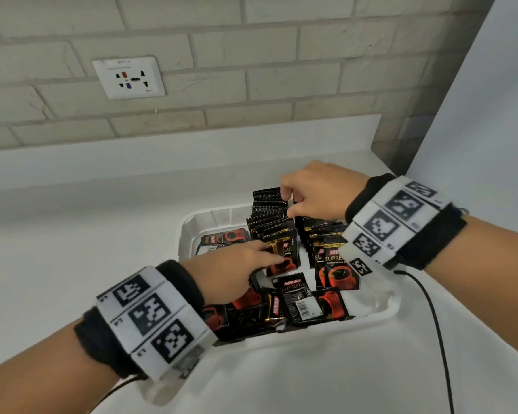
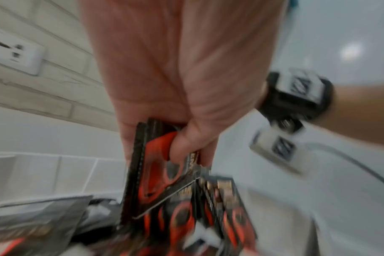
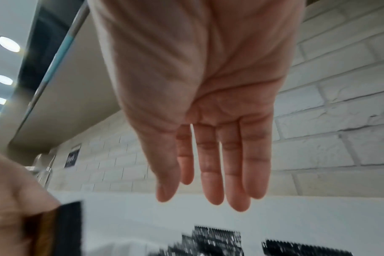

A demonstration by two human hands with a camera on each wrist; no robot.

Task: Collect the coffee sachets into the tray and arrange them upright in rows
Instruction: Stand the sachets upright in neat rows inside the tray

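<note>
A: Head view, starting at the bottom of the frame: the left hand [image 1: 231, 270] reaches in from the lower left and pinches a small bunch of coffee sachets [image 1: 283, 252] at the near end of the left row. The left wrist view shows the thumb [image 2: 182, 145] curled over the held sachets [image 2: 156, 173], fingers behind them

B: And the loose ones?

A: A pile of flat sachets [image 1: 299, 300] lies in the near part of the white tray [image 1: 383, 306], and one more flat sachet [image 1: 222, 239] sits in the tray's left part. Those are not yet stood up

B: How much looks done?

A: Two upright rows run up the middle of the frame, the left row [image 1: 269, 213] and the right row [image 1: 323, 234], so well over half seems arranged. No sachets show on the white counter [image 1: 102, 234] outside the tray

B: The other hand?

A: Farthest back, the right hand [image 1: 317, 192] rests at the top of the rows; the right wrist view shows its fingers [image 3: 210, 164] straight and relaxed, holding nothing
</note>
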